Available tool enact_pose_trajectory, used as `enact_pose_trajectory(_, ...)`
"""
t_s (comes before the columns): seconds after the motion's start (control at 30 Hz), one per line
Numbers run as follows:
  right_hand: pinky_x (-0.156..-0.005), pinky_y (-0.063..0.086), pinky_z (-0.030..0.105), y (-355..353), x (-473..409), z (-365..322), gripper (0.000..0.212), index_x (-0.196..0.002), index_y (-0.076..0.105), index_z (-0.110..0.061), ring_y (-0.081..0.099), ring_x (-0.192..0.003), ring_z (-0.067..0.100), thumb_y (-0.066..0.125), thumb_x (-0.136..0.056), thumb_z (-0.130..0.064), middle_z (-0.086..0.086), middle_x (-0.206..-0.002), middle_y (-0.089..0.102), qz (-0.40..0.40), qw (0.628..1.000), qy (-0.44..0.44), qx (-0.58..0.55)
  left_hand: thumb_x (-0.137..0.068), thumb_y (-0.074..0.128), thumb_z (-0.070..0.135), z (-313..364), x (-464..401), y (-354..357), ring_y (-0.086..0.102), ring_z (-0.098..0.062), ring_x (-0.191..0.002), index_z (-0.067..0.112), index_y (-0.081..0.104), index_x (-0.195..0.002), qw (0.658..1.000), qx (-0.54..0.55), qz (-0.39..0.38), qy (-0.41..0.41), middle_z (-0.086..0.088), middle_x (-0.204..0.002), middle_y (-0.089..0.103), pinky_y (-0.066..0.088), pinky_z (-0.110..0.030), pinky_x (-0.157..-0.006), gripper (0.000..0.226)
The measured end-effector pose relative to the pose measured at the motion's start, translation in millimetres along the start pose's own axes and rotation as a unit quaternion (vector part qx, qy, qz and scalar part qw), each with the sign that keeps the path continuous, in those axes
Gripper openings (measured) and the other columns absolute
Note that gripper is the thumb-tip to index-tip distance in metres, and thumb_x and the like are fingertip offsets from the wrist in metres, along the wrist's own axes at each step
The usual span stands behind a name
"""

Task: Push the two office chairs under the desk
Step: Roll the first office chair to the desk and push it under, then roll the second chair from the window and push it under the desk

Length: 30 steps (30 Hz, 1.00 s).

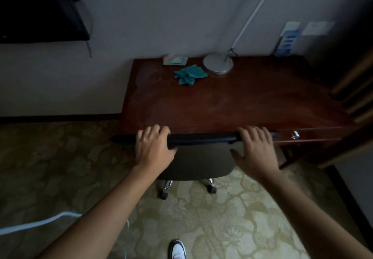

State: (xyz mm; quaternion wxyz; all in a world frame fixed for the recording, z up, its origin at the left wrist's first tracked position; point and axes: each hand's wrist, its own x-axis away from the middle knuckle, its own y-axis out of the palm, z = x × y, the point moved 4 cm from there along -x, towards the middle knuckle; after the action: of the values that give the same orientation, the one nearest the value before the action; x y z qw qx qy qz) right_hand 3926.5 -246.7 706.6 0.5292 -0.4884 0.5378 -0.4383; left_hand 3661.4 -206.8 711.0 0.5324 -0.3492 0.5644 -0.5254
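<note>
Office chair seen from above and behind, at the front edge of the desk; top rail of the backrest lies just at the desk's near edge, seat largely below it. Chrome base legs and black castors are visible under the seat on the patterned carpet. Only one chair can be made out.

Left hand is laid over the top rail near its left end, fingers curled over the far side, thumb at the near side: rail is gripped. Right hand is set on the rail near its right end, fingers bent over the top, thumb spread toward the backrest; rail held.

On the desk, toward the back: a crumpled teal cloth, just beside it the round silver base of a desk lamp, whose arm rises to the upper right. A pale flat packet is noted at the back edge, left of the lamp base. A drawer with a metal knob is seen at the desk's right front.

A white-and-dark shoe at the bottom edge; a white cable lies across the carpet at lower left
</note>
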Motion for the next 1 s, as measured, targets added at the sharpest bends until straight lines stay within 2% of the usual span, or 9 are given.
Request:
enact_pose_trajectory(0.07, -0.114, 0.027, 0.051, -4.4, 25.5, -1.3, 0.08, -0.145, 0.039, -0.016, 0.029, -0.142, 0.031, 0.073, -0.075, -0.036, 0.011, -0.149, 0.04, -0.008, 0.998, 0.002, -0.057, -0.071, 0.075, 0.041, 37.4, 12.5, -0.8, 0.055, -0.026, -0.105, 0.02, 0.059, -0.117, 1.0, 0.011, -0.008, 0.01, -0.005, -0.11, 0.062, 0.038, -0.043, -0.098, 0.053)
enact_pose_trajectory(0.13, -0.111, 0.033, 0.043, -9.5, 48.8, 1.5, 0.076, -0.146, 0.036, -0.025, 0.022, -0.145, 0.024, 0.07, -0.079, -0.032, 0.004, -0.156, 0.029, -0.02, 0.992, 0.013, -0.121, -0.071, 0.075, 0.036, 79.1, 24.4, -4.2, 0.052, -0.03, -0.115, 0.016, 0.058, -0.124, 0.998, 0.049, 0.001, 0.029, -0.01, -0.121, 0.059, 0.037, -0.047, -0.103, 0.06)
enact_pose_trajectory(0.23, -0.095, 0.048, 0.034, -22.1, 97.7, 42.2, 0.049, -0.133, 0.053, -0.028, 0.046, -0.126, 0.018, 0.061, -0.085, -0.033, -0.002, -0.139, 0.048, -0.012, 0.981, 0.079, -0.179, -0.075, 0.073, 0.03, 157.7, 34.4, -8.4, 0.05, -0.028, -0.118, 0.018, 0.061, -0.119, 0.987, 0.143, -0.006, 0.079, -0.008, -0.125, 0.055, 0.041, -0.042, -0.098, 0.047)
enact_pose_trajectory(0.33, -0.086, 0.049, 0.032, -36.7, 161.3, 111.8, 0.033, -0.122, 0.061, -0.028, 0.056, -0.11, 0.014, 0.054, -0.09, -0.037, -0.006, -0.121, 0.06, -0.002, 0.955, 0.193, -0.224, -0.082, 0.069, 0.026, 245.6, 50.3, -7.2, 0.051, -0.02, -0.109, 0.019, 0.062, -0.114, 0.959, 0.226, -0.066, 0.157, -0.002, -0.117, 0.055, 0.04, -0.031, -0.093, 0.034)
enact_pose_trajectory(0.5, -0.076, 0.049, 0.028, -69.9, 295.5, 233.9, 0.02, -0.098, 0.073, -0.027, 0.064, -0.088, 0.009, 0.057, -0.087, -0.028, -0.009, -0.096, 0.07, 0.078, 0.88, 0.387, -0.264, -0.089, 0.059, 0.029, 402.7, 103.9, 0.6, 0.049, -0.012, -0.106, 0.026, 0.062, -0.11, 0.912, 0.236, -0.152, 0.3, 0.005, -0.113, 0.057, 0.039, -0.025, -0.09, 0.021)
enact_pose_trajectory(0.6, -0.08, 0.051, 0.031, -89.3, 394.9, 302.2, 0.018, -0.094, 0.074, -0.026, 0.064, -0.088, 0.01, 0.058, -0.086, -0.028, -0.009, -0.092, 0.072, 0.121, 0.821, 0.487, -0.271, -0.09, 0.058, 0.03, 511.3, 154.7, -2.8, 0.052, -0.014, -0.104, 0.028, 0.063, -0.105, 0.873, 0.248, -0.194, 0.374, 0.006, -0.11, 0.059, 0.042, -0.027, -0.087, 0.016)
enact_pose_trajectory(0.77, -0.078, 0.045, 0.024, -116.0, 553.9, 372.0, 0.014, -0.088, 0.073, -0.03, 0.064, -0.088, 0.008, 0.06, -0.085, -0.027, -0.014, -0.085, 0.07, 0.176, 0.721, 0.613, -0.272, -0.089, 0.059, 0.032, 662.0, 251.7, -14.8, 0.058, -0.008, -0.096, 0.031, 0.065, -0.1, 0.793, 0.257, -0.268, 0.483, 0.012, -0.099, 0.062, 0.044, -0.023, -0.079, 0.013)
enact_pose_trajectory(0.87, -0.078, 0.046, 0.026, -125.9, 656.3, 388.6, 0.013, -0.084, 0.071, -0.034, 0.063, -0.088, 0.011, 0.058, -0.085, -0.03, -0.011, -0.087, 0.072, 0.217, 0.626, 0.698, -0.273, -0.088, 0.058, 0.035, 738.4, 325.2, -22.3, 0.058, -0.005, -0.095, 0.033, 0.065, -0.097, 0.719, 0.241, -0.323, 0.567, 0.016, -0.093, 0.062, 0.046, -0.027, -0.083, 0.012)
enact_pose_trajectory(1.0, -0.077, 0.049, 0.027, -127.5, 749.3, 394.0, 0.014, -0.078, 0.069, -0.035, 0.064, -0.084, 0.012, 0.057, -0.082, -0.029, -0.011, -0.081, 0.072, 0.284, 0.513, 0.764, -0.269, -0.089, 0.057, 0.038, 813.7, 400.9, -21.8, 0.056, -0.003, -0.093, 0.034, 0.065, -0.098, 0.631, 0.226, -0.353, 0.653, 0.019, -0.09, 0.06, 0.044, -0.025, -0.081, 0.012)
